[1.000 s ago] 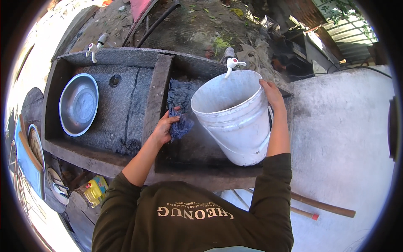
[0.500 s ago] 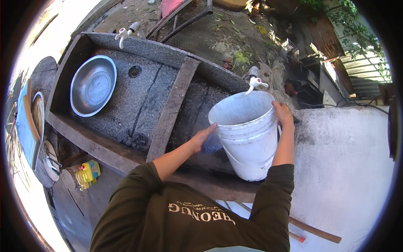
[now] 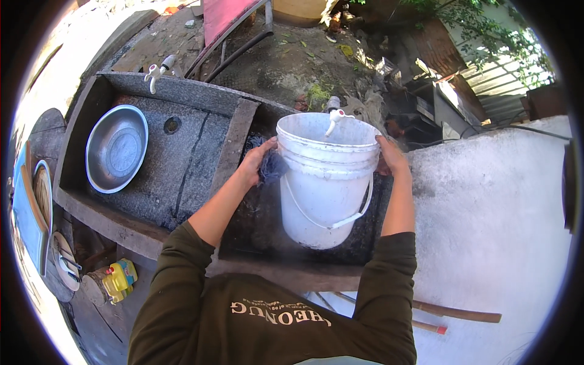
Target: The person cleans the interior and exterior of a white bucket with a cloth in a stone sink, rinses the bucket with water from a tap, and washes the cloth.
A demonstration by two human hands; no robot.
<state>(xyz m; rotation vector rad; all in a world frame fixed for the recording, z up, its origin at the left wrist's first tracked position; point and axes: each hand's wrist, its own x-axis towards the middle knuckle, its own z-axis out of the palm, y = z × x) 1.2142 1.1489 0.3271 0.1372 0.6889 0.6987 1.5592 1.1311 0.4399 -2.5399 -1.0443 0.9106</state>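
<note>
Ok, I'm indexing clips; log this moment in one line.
left hand: dark blue rag, white plastic bucket; right hand: bucket rim; tap: over bucket; metal basin: left sink compartment

Head-worn left fisheye: faces down over person's chest [image 3: 210,316] toward nearby hands [image 3: 258,163] and sink [image 3: 112,220].

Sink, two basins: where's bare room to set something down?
Left basin: bare patch between metal bowl and divider, apart from the drain hole. Crowded: right basin, around white bucket, left hand, dark cloth and right hand.
</note>
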